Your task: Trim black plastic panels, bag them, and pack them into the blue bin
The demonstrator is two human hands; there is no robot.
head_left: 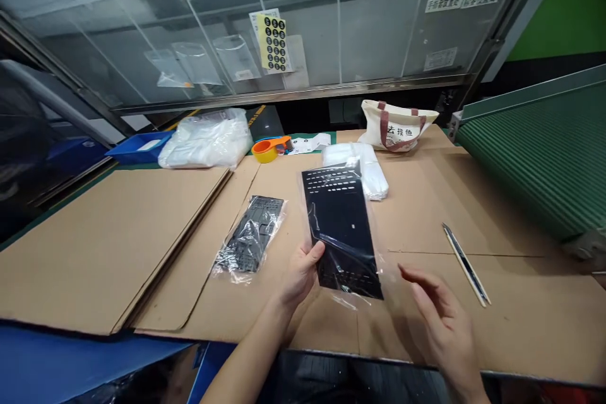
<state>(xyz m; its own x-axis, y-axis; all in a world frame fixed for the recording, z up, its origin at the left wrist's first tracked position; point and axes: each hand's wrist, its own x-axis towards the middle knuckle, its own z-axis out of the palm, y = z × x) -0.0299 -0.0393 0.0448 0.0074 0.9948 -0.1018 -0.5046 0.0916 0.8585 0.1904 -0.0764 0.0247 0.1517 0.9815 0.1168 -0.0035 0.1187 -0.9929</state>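
Note:
My left hand [303,268] grips the left edge of a black flat panel [341,221] in a clear plastic bag, thumb on top, held up over the cardboard-covered table. Rows of small slots run across the panel's upper end. My right hand [438,309] is just right of the bag's lower corner, fingers curved and parted from the thumb, with nothing in it. Another bagged dark part [253,233] lies on the table to the left. Behind the panel rests a stack of clear bags [374,170].
Cardboard sheets [108,233] are stacked at left. A slim pen-like tool [466,265] lies at right. Along the back are a blue tray [137,150], a plastic-bag bundle [208,139], a tape dispenser [269,148] and a cloth bag [398,126]. A green ribbed belt [544,145] stands far right.

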